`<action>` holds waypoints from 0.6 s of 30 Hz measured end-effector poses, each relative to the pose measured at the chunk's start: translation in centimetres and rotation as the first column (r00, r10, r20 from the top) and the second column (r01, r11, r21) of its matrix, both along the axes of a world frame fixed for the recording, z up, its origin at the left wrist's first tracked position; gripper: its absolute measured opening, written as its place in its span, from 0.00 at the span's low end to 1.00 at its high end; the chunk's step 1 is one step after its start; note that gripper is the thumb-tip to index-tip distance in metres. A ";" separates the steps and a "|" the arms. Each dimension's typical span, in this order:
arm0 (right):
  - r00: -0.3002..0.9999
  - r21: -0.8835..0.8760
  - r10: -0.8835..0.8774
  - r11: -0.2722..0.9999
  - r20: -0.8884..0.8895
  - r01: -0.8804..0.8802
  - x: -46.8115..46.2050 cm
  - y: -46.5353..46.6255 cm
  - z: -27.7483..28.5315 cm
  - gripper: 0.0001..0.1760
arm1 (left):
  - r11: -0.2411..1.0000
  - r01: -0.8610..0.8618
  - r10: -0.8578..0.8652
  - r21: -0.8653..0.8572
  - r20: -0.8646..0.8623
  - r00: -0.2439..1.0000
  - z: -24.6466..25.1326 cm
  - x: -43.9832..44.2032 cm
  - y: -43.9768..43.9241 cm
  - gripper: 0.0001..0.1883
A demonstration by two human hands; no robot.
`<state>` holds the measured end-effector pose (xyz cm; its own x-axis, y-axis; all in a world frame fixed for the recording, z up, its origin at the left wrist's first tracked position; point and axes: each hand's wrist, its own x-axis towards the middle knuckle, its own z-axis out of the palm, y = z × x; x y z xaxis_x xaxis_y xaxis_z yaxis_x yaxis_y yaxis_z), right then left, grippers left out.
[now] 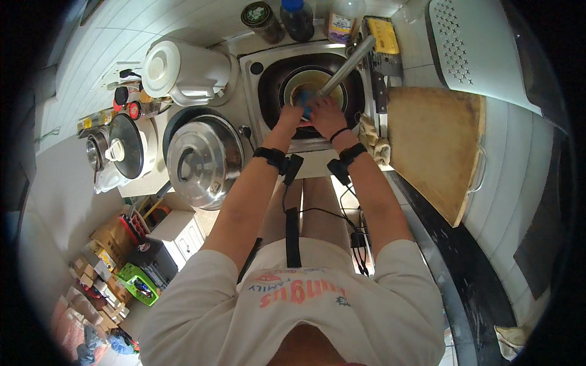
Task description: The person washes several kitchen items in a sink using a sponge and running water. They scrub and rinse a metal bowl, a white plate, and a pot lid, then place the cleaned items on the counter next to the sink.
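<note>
Both hands reach into the sink, at the near side of a round pan or basin standing in it. My left hand has its fingers curled at a small blue and reddish item, whose kind I cannot make out. Against the same item, on its right, is my right hand, fingers bent, beneath the end of the metal faucet. Brownish liquid seems to lie in the basin. Fingertips of both hands are partly hidden, so what each one grips is unclear.
Left of the sink stand a lidded metal pot, a white electric kettle and a black-lidded pot. On the right are a knife, a cloth and a wooden cutting board. Bottles and a jar line the back.
</note>
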<state>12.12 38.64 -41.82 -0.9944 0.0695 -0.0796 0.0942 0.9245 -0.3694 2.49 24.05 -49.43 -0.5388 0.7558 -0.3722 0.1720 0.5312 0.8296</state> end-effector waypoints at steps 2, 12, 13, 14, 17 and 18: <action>0.978 -0.008 -0.193 0.981 0.074 0.194 -0.7 -0.9 0.7 0.19 | 0.861 -0.489 0.496 -0.136 0.434 0.752 1.6 0.3 0.9 0.16; 0.855 -0.215 -0.404 0.849 0.326 0.483 -2.2 -2.7 3.5 0.19 | 0.801 -0.565 0.515 -0.200 -0.253 0.819 12.5 2.3 3.8 0.32; 0.858 -0.218 -0.422 0.844 0.293 0.490 -2.1 -2.8 3.5 0.19 | 0.818 -0.552 0.483 -0.161 -0.329 0.812 12.8 2.4 3.7 0.34; 0.854 -0.233 -0.437 0.832 0.281 0.503 -2.2 -2.9 3.5 0.19 | 0.832 -0.533 0.448 -0.153 -0.381 0.809 13.1 2.5 3.6 0.36; 0.949 0.128 -0.298 0.950 0.097 0.286 -2.3 -2.9 2.8 0.19 | 0.873 -0.464 0.382 -0.149 -0.381 0.842 14.0 2.3 3.7 0.38; 0.907 0.047 -0.395 0.919 0.146 0.392 -2.7 -2.9 2.3 0.20 | 0.874 -0.463 0.378 -0.146 -0.393 0.838 14.3 2.3 3.8 0.38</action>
